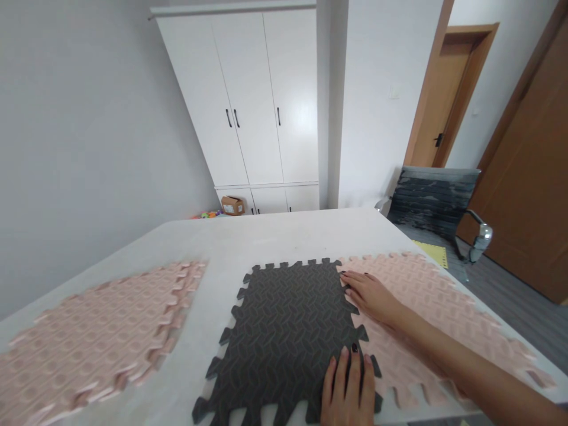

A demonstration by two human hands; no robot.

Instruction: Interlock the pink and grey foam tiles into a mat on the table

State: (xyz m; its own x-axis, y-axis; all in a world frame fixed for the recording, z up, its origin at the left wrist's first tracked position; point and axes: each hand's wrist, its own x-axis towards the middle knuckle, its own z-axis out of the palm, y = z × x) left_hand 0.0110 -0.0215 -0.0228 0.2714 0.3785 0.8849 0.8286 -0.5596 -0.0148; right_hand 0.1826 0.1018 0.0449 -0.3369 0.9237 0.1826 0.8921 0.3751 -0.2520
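A dark grey foam mat tile (288, 331) with a woven-looking pattern and jigsaw edges lies flat on the white table. Along its right side it meets a pale pink foam mat tile (399, 278); the grey teeth lie at or over the pink edge, and I cannot tell how far they interlock. My left hand (348, 387) rests flat on the grey tile's near right corner, fingers stretched out. Farther up the seam, my right hand (370, 296) lies on the pink tile, its extended fingertips touching the border with the grey one. Neither hand grips anything.
At the left of the table (275, 234) lies a stack of pink foam tiles (97, 337). Beyond the far edge are a cardboard box (233, 205) and a white cabinet (266, 100). A dark chair (432, 198) stands past the right edge.
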